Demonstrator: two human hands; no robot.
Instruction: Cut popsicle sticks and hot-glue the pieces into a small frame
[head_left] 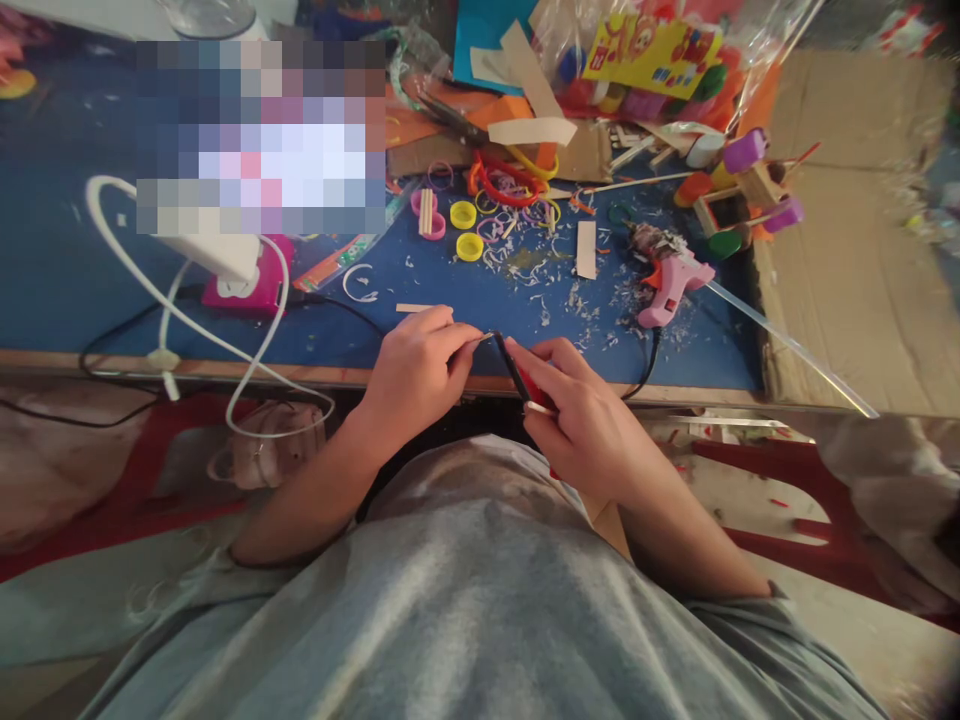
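At the near edge of the blue table, the left hand pinches a small sliver between thumb and fingertips; its material cannot be made out. The right hand is closed around a black-and-red hand tool, whose dark tip stands at the sliver's free end; contact cannot be confirmed. Principal risk, as judged: with so little of the sliver exposed, a slip of the tool could bring its tip onto the left fingertips. A loose pinch could let the piece drop among the pale shavings or off the edge. Secondary risk: the cord of the pink glue gun runs over the edge near the right forearm; a snag could drag the gun.
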